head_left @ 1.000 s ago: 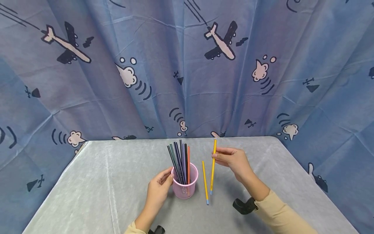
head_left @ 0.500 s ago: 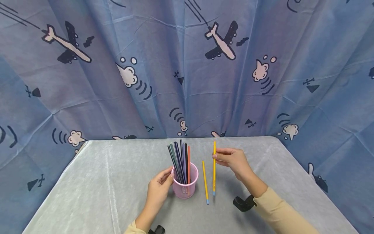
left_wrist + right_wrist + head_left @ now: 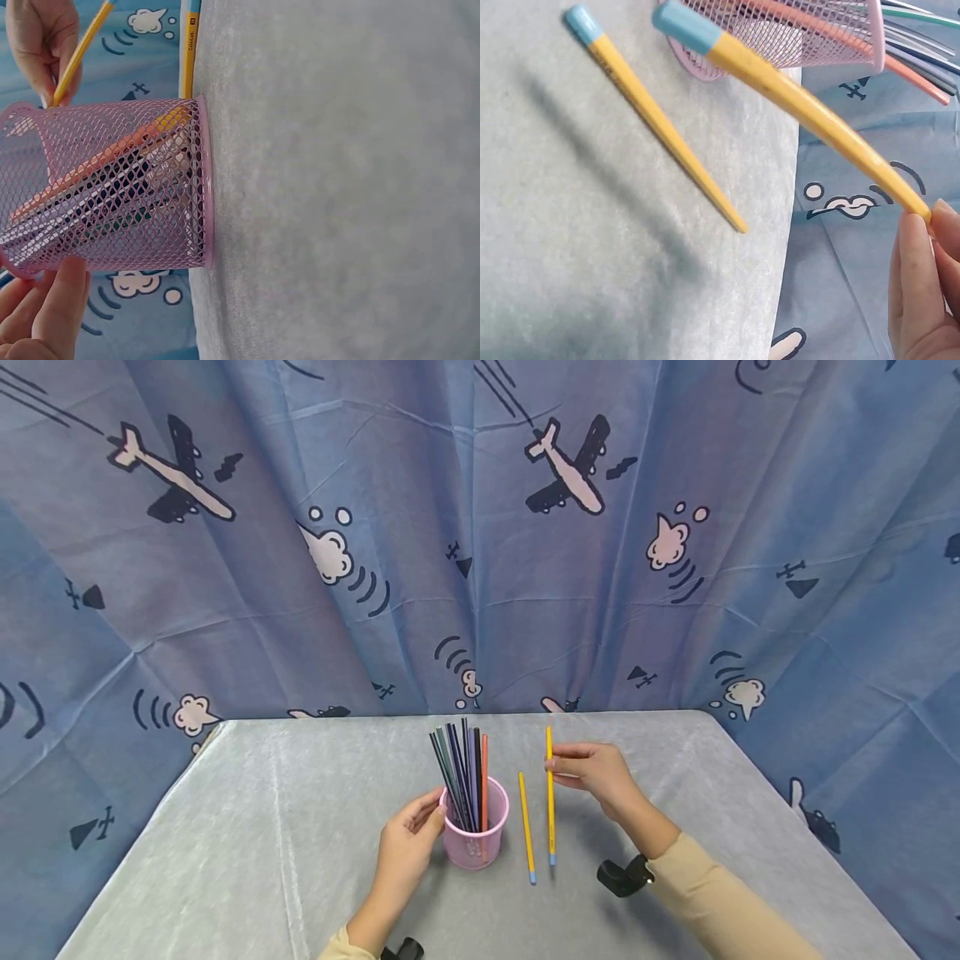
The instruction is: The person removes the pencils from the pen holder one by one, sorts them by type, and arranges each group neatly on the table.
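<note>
Blue cloth (image 3: 405,577) with planes hangs behind a gray table (image 3: 217,852). The left hand (image 3: 406,842) holds the pink cup (image 3: 459,852). Right of it, the right hand (image 3: 597,774) pinches a tilted yellow pencil (image 3: 551,814), blue end lower; another pencil (image 3: 527,831) lies between.

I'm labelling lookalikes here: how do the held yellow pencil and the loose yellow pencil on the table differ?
The held pencil is raised off the table; the loose pencil lies on it. The held pencil slants; the loose pencil lies flat. In the head view, the loose pencil appears nearer the pink cup than the held pencil. Both are yellow with a light-blue end.
</note>
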A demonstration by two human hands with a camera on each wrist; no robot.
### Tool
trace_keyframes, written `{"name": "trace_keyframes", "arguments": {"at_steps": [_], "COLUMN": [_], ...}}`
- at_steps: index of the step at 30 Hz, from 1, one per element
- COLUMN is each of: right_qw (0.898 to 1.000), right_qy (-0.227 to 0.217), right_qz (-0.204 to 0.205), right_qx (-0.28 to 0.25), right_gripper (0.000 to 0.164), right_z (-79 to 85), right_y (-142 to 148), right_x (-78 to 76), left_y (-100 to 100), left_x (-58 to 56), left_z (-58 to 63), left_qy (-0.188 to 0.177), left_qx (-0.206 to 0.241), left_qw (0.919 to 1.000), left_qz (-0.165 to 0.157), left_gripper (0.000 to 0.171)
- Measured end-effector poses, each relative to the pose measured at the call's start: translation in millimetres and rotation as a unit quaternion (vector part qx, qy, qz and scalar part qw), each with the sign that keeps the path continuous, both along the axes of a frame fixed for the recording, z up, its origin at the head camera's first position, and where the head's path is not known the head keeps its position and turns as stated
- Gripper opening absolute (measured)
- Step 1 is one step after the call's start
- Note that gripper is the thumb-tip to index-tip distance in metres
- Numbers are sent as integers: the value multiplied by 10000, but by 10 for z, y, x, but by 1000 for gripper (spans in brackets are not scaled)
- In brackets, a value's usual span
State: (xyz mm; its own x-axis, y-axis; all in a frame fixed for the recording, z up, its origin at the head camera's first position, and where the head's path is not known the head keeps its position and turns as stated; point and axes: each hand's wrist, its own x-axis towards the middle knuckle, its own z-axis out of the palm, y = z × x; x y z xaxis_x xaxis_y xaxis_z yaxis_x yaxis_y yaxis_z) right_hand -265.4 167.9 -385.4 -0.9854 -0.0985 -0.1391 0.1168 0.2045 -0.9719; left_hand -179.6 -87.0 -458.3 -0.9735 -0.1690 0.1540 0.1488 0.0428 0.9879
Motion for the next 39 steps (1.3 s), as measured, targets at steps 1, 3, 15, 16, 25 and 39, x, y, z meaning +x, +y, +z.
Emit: {"name": "trace_keyframes", "arguments": {"at_steps": [1,3,15,16,25,39], "right_qw": [10000,10000,9993,9992,9981,9943], "right_qy": [-24,-58,-360,-394,-581,-817], "right_qz": [-7,4,-25,-32,7,-2], "right_qx": [11,60,89,114,201,691], "right_gripper": [43,43,38,37,34,31], "right_z": [-12,-36,-196,-212,-325,-482], "right_y": [0,-2,-49,-52,-59,-82], "right_x": [-9,-28,-138,-147,-189,-230], "left_y": [0,-2,-10,-11,-6,-1], "left_x": [0,1,3,4,13,2], "left_z": [-2,-3,3,3,0,-4], "left_qy": [0,9,-21,-24,-19,-23], "left_qx": [-5,0,42,49,-27,-33], "left_qw": [10000,10000,10000,10000,10000,10000], "left_qz": [0,-2,-14,-11,-32,7], "left_gripper": [34,34,34,34,35,34]}}
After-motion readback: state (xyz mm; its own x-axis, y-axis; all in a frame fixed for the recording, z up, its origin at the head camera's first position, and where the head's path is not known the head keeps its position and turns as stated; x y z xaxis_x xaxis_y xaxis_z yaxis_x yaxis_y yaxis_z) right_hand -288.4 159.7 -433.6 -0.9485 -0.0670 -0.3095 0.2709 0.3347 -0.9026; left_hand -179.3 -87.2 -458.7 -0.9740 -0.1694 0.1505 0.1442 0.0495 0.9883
